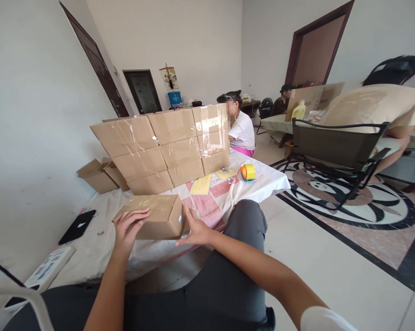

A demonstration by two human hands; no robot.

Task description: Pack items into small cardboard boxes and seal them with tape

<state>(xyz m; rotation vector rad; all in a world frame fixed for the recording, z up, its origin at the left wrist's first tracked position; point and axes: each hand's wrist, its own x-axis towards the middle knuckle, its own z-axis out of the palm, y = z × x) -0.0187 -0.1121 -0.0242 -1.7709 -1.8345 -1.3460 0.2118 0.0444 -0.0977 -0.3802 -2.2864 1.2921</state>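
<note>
A closed cardboard box [159, 223] with tape along its top lies near the front edge of the cloth-covered table. My left hand [128, 225] rests over its left top edge, fingers bent onto the lid. Against the right end, beside a small white label, my right hand [195, 228] grips with thumb and fingers apart. Together they hold the box between them. Behind it stands a stack of taped cardboard boxes [179, 149] in rows. A yellow tape roll [249, 172] sits to the right, near yellow printed sheets [201, 185].
Open cardboard boxes [97, 177] stand at the left by the wall. A black flat item [78, 226] and a white device [48, 269] lie on the left side of the table. One person [242, 128] sits behind the stack; another sits in a folding chair [331, 142] at right.
</note>
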